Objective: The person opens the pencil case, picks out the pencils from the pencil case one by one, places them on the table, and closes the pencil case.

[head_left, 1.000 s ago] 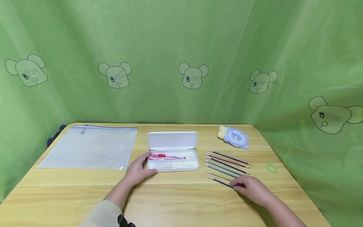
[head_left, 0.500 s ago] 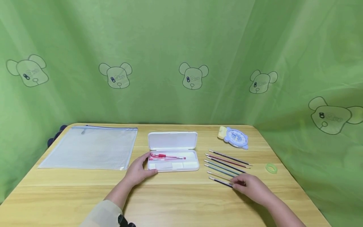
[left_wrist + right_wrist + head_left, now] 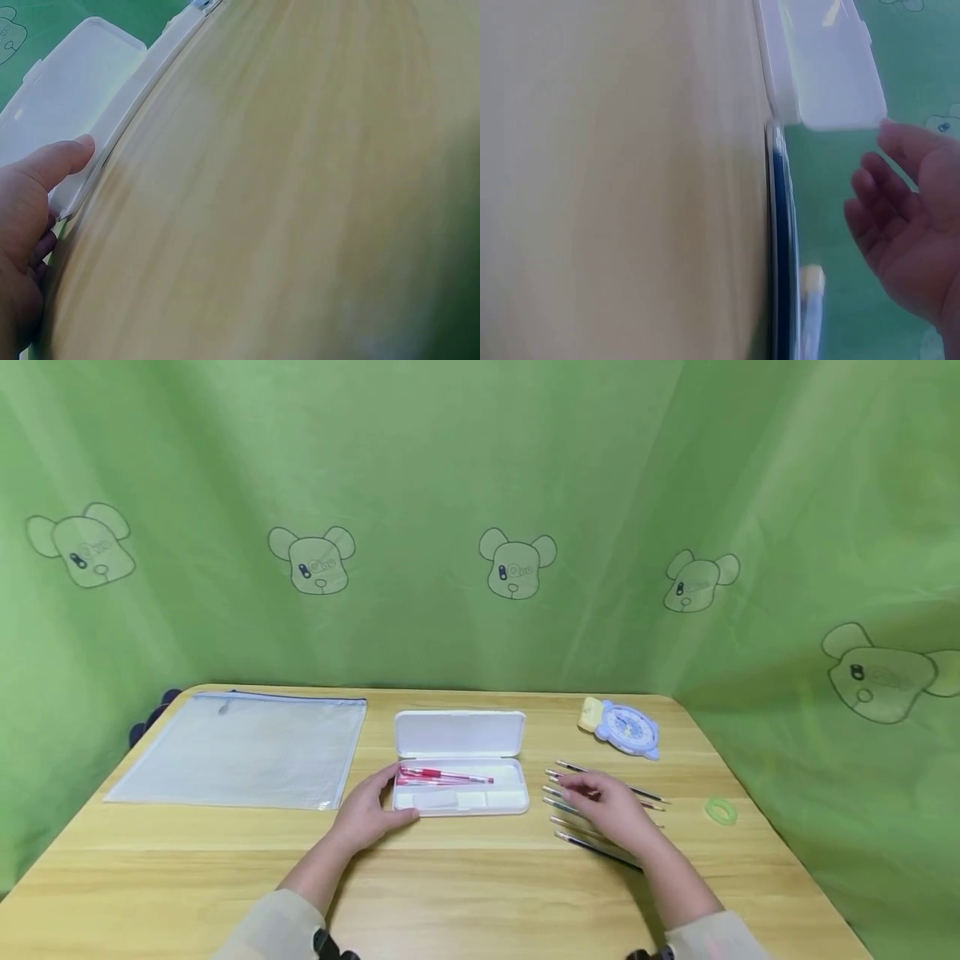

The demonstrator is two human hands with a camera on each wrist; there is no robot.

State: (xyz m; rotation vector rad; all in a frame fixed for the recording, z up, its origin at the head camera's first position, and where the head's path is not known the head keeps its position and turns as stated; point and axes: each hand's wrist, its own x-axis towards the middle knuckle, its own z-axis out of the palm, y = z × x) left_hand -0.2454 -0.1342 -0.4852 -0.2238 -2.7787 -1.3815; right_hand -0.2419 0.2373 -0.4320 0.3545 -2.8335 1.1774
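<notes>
My left hand [image 3: 367, 814] grips the left end of a white pencil case [image 3: 510, 804], its thumb at the front edge. The case lies with its lid [image 3: 460, 733] raised, and red pens [image 3: 450, 774] lie inside. In the left wrist view the thumb [image 3: 67, 159] overlaps the case's end. My right hand [image 3: 609, 810] hovers over a row of several pencils [image 3: 592, 847], hiding parts of them. The right wrist view shows that hand [image 3: 911, 210] raised, fingers loosely bent and holding nothing.
A translucent zip pouch [image 3: 247, 752] lies at the left. Back right are a blue clock-faced item [image 3: 630, 730] and a pale yellow block [image 3: 591, 714]. A green ring [image 3: 722, 811] lies near the right edge. Green curtain [image 3: 480, 485] hangs behind the wooden table [image 3: 450, 893].
My right hand has left the front pencil's far end and moved up and left over the middle of the row. My left hand stays on the pencil case.
</notes>
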